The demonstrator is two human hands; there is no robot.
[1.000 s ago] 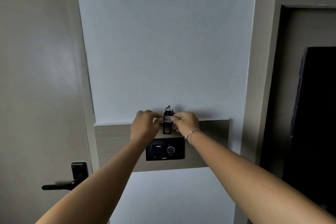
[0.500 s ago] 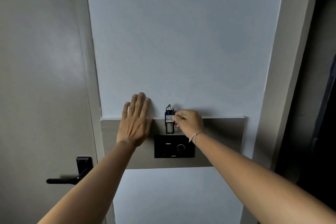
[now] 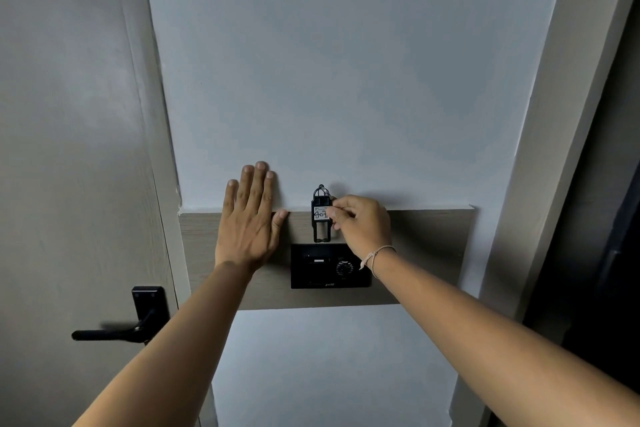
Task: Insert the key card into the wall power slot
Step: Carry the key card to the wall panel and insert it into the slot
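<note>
— So, from the head camera, where is the key card (image 3: 321, 215)?

— Upright against the wall, just above the black power slot (image 3: 330, 265). Its lower end sits right at the slot unit's top edge; whether it has gone in at all I cannot tell. It is a black tag with a white label bearing handwritten figures, and a small metal ring at its top.

— What holds it?

— The right hand (image 3: 360, 222). Its fingers are curled in, and the fingertips (image 3: 333, 213) pinch the card's right edge at the label. A thin cord bracelet (image 3: 375, 255) circles that wrist.

— And the other hand?

— The left hand (image 3: 249, 218) lies flat and spread against the wall, left of the card and apart from it, gripping nothing. Its palm rests on the wood-grain panel (image 3: 426, 246); its fingers reach up onto the pale painted wall (image 3: 329, 62).

— Anything else on that panel?

— The slot unit is mounted in it, with a small round dial at its right side, partly behind the right wrist. Left of the panel stands a grey door (image 3: 69, 149) with a black lever handle (image 3: 114, 333).
</note>
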